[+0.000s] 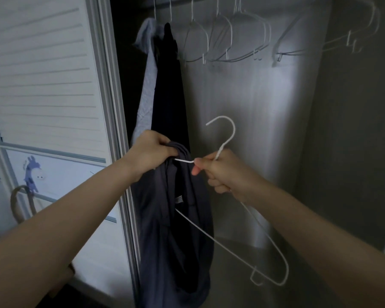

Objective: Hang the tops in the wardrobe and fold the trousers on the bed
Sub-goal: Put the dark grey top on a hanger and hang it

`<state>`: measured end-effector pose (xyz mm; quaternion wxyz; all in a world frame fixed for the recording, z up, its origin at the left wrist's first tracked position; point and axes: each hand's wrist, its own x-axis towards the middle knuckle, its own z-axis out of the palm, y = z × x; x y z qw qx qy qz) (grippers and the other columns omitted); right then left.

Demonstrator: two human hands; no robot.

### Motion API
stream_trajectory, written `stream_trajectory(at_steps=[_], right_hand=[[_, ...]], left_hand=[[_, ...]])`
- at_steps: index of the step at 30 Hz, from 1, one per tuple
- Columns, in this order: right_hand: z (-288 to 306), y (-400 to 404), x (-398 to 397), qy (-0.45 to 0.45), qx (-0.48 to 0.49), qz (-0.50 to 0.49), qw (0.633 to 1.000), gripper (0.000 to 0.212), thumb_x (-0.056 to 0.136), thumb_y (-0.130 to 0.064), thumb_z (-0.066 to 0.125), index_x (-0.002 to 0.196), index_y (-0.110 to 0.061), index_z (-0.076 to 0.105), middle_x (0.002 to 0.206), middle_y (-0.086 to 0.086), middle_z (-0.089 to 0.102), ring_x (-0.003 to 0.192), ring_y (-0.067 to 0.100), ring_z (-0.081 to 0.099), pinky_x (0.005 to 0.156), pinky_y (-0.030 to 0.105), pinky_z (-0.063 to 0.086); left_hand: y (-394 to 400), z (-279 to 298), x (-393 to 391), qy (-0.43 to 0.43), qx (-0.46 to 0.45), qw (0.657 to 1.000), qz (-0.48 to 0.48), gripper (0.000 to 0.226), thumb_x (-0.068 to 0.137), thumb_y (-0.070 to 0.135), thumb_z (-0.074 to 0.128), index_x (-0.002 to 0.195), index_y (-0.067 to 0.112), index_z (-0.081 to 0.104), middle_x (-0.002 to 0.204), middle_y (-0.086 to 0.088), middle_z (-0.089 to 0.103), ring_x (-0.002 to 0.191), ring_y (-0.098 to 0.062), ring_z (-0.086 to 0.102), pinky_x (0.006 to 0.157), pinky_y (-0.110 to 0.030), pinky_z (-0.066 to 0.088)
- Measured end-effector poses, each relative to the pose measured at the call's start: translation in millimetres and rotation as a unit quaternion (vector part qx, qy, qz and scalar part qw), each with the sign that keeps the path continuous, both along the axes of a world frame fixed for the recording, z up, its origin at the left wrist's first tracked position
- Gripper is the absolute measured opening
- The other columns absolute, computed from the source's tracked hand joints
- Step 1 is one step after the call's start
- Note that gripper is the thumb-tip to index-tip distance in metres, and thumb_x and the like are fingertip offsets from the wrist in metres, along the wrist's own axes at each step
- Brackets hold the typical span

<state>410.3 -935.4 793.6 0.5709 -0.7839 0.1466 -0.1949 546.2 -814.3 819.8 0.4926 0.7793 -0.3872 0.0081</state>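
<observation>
1. Threading the white wire hanger (232, 245) into the dark top (176, 230) was the step I judged to be in hand: one end of the hanger's shoulder already sat inside the bunched neck opening, and the rest stuck out to the right of the top.
2. My left hand (151, 152) was clenched round the gathered collar of the top, holding it up in front of the open wardrobe so the body of the garment hung free below and the opening faced the hanger.
3. My right hand (222, 172) gripped the hanger just below its hook, fingers (213, 181) curled round the wire and the thumb pressed along the shoulder toward the top. The hook pointed up and the hanger was tilted, its far shoulder low and right of the top, which I judged suited feeding one end in first.
4. Both forearms reached forward and inward, meeting at the top; the left wrist was bent down over the collar.
5. Above the top, two garments, a pale grey one (146, 85) and a dark one (169, 85), already hung from the rail, with several empty hangers (220, 41) to their right.
6. Left of the top stood the louvred wardrobe door (45, 74).
7. No trousers or bed showed.
</observation>
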Motion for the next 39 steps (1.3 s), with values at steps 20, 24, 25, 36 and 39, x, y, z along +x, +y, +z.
stream_trajectory(at_steps=[20,24,25,36,39], right_hand=[[1.8,-30.2,-6.3,-0.106,-0.380,-0.184,0.900,0.016,0.083,-0.011,0.063,0.099,-0.013,0.066,0.090,-0.004,0.061,0.081,0.008,0.053,0.075,0.016,0.036],[-34.3,-19.5,-16.1,-0.223,-0.359,-0.159,0.892,0.018,0.077,0.000,0.060,0.090,-0.012,0.062,0.080,0.001,0.063,0.067,0.007,0.054,0.065,0.012,0.037],[-47.7,-15.5,-13.0,-0.189,-0.345,-0.125,0.911,0.017,0.078,-0.001,0.061,0.090,-0.012,0.063,0.079,0.001,0.065,0.068,0.008,0.058,0.066,0.014,0.042],[-115.6,6.0,26.9,0.010,-0.162,0.184,0.969,0.022,0.085,-0.013,0.070,0.107,-0.009,0.067,0.104,-0.001,0.069,0.094,0.005,0.062,0.091,0.029,0.051],[-115.1,-4.7,17.2,0.100,-0.182,0.245,0.947,0.012,0.086,-0.026,0.069,0.092,-0.015,0.071,0.090,-0.013,0.072,0.082,-0.007,0.061,0.078,0.019,0.051]], left_hand=[[7.6,-10.1,7.4,-0.164,0.035,0.981,-0.098,0.022,0.089,0.029,0.067,0.076,0.012,0.066,0.067,-0.009,0.060,0.063,-0.009,0.051,0.066,-0.026,0.041],[12.2,-9.4,18.1,-0.086,-0.072,0.994,-0.007,0.025,0.089,0.031,0.068,0.082,0.007,0.068,0.077,-0.009,0.065,0.068,-0.009,0.057,0.069,-0.026,0.046],[12.2,-5.8,16.5,-0.067,-0.098,0.993,-0.006,0.028,0.089,0.030,0.068,0.084,0.003,0.067,0.079,-0.010,0.064,0.070,-0.010,0.056,0.069,-0.025,0.046],[46.9,6.8,-2.4,-0.083,-0.151,0.985,0.002,0.019,0.089,0.028,0.070,0.079,0.012,0.068,0.076,-0.005,0.063,0.071,-0.009,0.056,0.069,-0.025,0.047],[76.0,-5.5,17.9,-0.051,-0.164,0.985,0.025,0.017,0.086,0.029,0.073,0.077,0.014,0.071,0.070,0.007,0.067,0.067,-0.004,0.061,0.068,-0.021,0.052]])
